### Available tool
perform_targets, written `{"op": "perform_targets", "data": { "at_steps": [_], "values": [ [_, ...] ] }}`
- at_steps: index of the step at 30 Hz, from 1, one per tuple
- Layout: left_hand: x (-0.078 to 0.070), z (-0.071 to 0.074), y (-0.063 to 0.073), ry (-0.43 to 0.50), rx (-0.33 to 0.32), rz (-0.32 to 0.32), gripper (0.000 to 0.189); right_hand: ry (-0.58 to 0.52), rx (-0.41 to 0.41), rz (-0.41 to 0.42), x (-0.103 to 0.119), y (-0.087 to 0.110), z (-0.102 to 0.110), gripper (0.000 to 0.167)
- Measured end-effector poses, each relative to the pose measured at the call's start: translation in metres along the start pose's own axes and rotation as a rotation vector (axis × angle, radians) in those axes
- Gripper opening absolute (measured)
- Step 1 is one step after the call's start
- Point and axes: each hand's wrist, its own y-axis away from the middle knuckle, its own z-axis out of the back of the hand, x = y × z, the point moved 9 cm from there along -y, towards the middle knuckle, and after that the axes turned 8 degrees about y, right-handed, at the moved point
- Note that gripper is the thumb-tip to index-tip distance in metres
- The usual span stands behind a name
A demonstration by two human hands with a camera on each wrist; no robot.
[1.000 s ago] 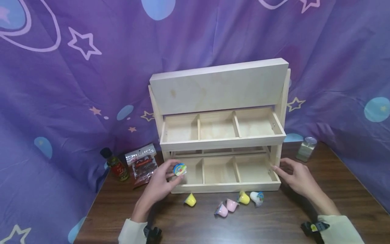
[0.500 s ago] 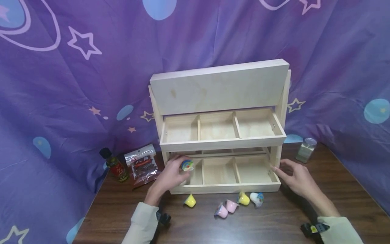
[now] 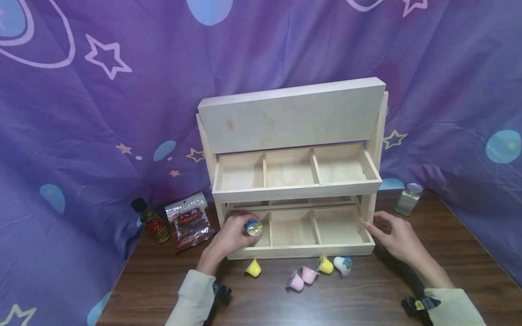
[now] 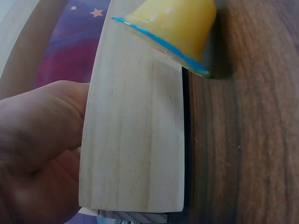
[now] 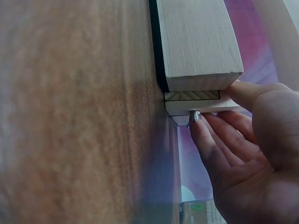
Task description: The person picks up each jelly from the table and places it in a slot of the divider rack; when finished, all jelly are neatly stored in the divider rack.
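Observation:
My left hand (image 3: 233, 234) holds a small jelly cup (image 3: 254, 227) with a blue-rimmed printed lid over the lower left compartment of the wooden rack (image 3: 302, 251). In the left wrist view, the tray's front board hides that cup and most of the fingers. My right hand (image 3: 397, 235) grips the rack's lower right end, its thumb on the tray edge and its fingers (image 5: 233, 137) against the side. On the table before the rack lie two yellow jelly cups (image 3: 253, 268), two pink jelly cups (image 3: 309, 275) and a white jelly cup (image 3: 343, 266).
A dark-capped bottle (image 3: 152, 222) and a packet of dark spice (image 3: 190, 222) sit left of the rack. To its right stands a glass jar (image 3: 409, 199). A slanted wooden panel (image 3: 291, 120) tops the two divided trays. Purple cloth (image 3: 261, 50) hangs behind.
My left hand has moved right with the jelly cup, from the lower tray's left end to over its left compartment, then slightly down. The right hand keeps its place on the rack.

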Motion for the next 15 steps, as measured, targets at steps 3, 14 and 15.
{"op": "perform_targets", "data": {
  "at_steps": [3,14,15],
  "values": [
    [-0.0002,0.0005,0.001,0.019,-0.005,-0.013,0.047,0.006,0.001,-0.001,0.0003,-0.0002,-0.0004,0.032],
    [-0.0004,-0.0045,0.0004,-0.016,0.024,0.02,0.049,0.006,-0.015,0.008,-0.0016,0.0001,0.0015,0.032],
    [0.0001,-0.0042,0.0006,-0.015,0.024,0.027,0.05,0.004,-0.015,0.009,-0.0014,-0.0001,0.0014,0.032]
  ]
}}
